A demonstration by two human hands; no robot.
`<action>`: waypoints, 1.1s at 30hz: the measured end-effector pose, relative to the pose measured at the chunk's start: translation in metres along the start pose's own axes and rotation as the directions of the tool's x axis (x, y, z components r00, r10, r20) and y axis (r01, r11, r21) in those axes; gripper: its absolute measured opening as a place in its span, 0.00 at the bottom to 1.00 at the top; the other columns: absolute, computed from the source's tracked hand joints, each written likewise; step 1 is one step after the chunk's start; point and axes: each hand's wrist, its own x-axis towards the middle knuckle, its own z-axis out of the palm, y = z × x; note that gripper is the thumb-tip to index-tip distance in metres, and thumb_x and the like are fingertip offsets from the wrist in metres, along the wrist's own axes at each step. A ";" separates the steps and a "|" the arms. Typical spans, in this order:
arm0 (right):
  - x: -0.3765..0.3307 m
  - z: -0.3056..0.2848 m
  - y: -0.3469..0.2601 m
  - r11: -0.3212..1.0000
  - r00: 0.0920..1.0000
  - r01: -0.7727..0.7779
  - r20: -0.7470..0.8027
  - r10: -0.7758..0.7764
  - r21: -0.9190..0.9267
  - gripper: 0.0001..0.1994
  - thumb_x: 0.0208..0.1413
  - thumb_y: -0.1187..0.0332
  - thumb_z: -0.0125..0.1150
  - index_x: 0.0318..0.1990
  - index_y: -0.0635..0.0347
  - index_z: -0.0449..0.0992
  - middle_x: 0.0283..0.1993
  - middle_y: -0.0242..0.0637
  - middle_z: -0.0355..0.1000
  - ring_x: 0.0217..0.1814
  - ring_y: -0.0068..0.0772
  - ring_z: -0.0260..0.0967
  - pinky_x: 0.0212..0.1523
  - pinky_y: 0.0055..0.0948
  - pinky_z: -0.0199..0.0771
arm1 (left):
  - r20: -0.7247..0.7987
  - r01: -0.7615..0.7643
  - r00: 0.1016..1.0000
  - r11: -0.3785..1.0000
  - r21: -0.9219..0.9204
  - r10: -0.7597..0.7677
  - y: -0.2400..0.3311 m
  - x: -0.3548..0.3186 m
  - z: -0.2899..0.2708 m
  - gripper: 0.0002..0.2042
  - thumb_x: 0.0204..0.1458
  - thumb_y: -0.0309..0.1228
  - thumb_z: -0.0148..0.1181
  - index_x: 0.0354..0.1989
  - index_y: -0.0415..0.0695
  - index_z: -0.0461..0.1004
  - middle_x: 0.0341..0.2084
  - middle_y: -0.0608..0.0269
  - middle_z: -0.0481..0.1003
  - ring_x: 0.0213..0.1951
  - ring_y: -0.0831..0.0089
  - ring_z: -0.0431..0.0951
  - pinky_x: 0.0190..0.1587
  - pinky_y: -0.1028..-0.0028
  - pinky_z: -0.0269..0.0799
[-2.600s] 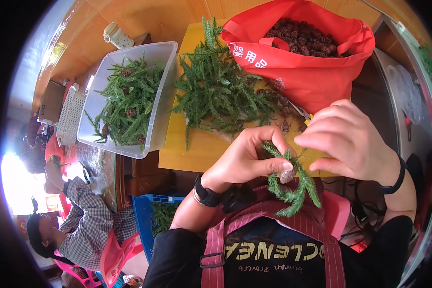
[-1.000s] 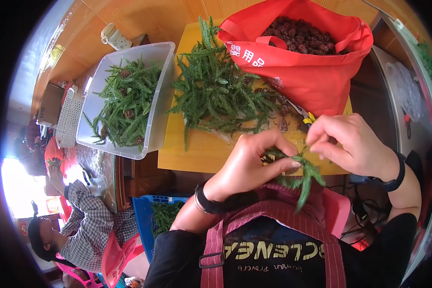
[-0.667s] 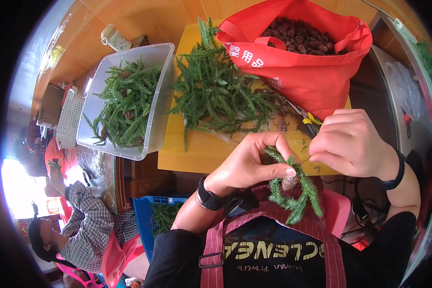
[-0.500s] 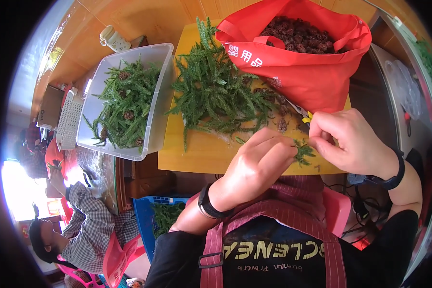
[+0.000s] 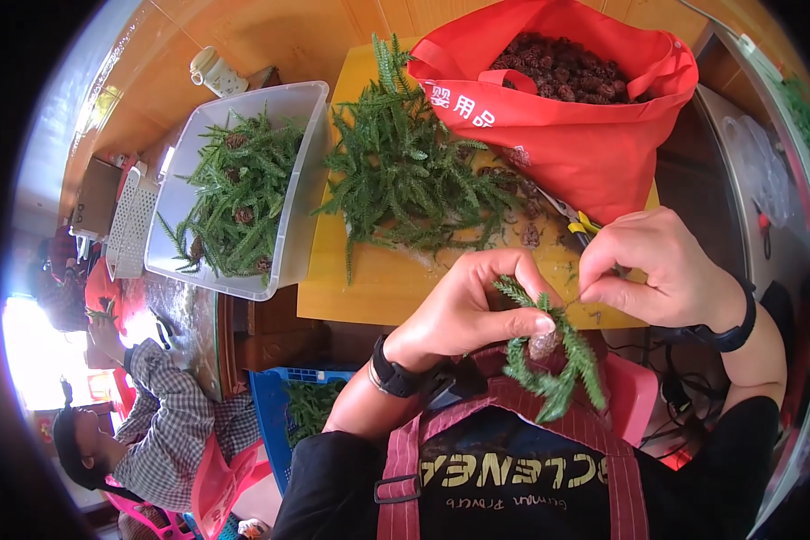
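Note:
My left hand (image 5: 468, 306) pinches a green artificial pine sprig (image 5: 562, 382) between thumb and fingers, in front of the apron at the table's near edge. A brown pine cone (image 5: 543, 347) sits among its drooping branches. To the right, my right hand (image 5: 661, 270) is closed, thumb against forefinger; whatever lies in the pinch is too small to make out. Just beyond it, pliers (image 5: 581, 223) with yellow-and-black handles lie on the yellow board (image 5: 360, 301). A heap of loose pine sprigs (image 5: 405, 180) covers the board's middle, with a few pine cones (image 5: 531, 236) beside it.
A red cloth bag (image 5: 558, 144) full of pine cones stands at the back right. On the left is a translucent bin (image 5: 290, 207) of sprigs with cones. A blue crate (image 5: 274, 405) sits below it. Another person (image 5: 166, 418) in a checked shirt works at far left.
My left hand has turned over, bringing the sprig and its cone into view, nearer my body. My right hand stays closed close to its earlier place.

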 end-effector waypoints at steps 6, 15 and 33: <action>-0.007 0.007 0.000 0.893 0.915 -0.387 -0.021 0.402 0.232 0.02 0.50 0.77 0.56 0.30 0.62 0.69 0.22 0.30 0.68 0.24 0.20 0.67 0.26 0.19 0.65 | 0.199 -0.376 0.787 0.198 0.905 0.583 0.007 0.004 0.010 0.08 0.40 0.19 0.64 0.28 0.39 0.71 0.31 0.57 0.76 0.34 0.67 0.76 0.36 0.73 0.72; -0.011 0.029 0.016 0.586 0.921 -0.263 0.018 0.389 0.767 0.08 0.52 0.67 0.60 0.33 0.62 0.69 0.31 0.32 0.68 0.28 0.17 0.64 0.28 0.16 0.64 | -0.051 -0.099 0.995 0.972 -0.212 0.090 -0.014 0.001 0.002 0.11 0.45 0.27 0.65 0.30 0.40 0.67 0.30 0.55 0.75 0.30 0.74 0.74 0.34 0.77 0.70; -0.004 0.057 0.022 0.468 0.925 -0.050 -0.135 0.355 0.883 0.11 0.54 0.62 0.58 0.31 0.58 0.65 0.30 0.29 0.61 0.25 0.14 0.55 0.26 0.14 0.56 | -0.171 -0.164 0.971 0.985 0.047 0.170 -0.005 0.002 0.004 0.10 0.41 0.21 0.66 0.29 0.39 0.70 0.27 0.55 0.76 0.33 0.69 0.76 0.37 0.74 0.72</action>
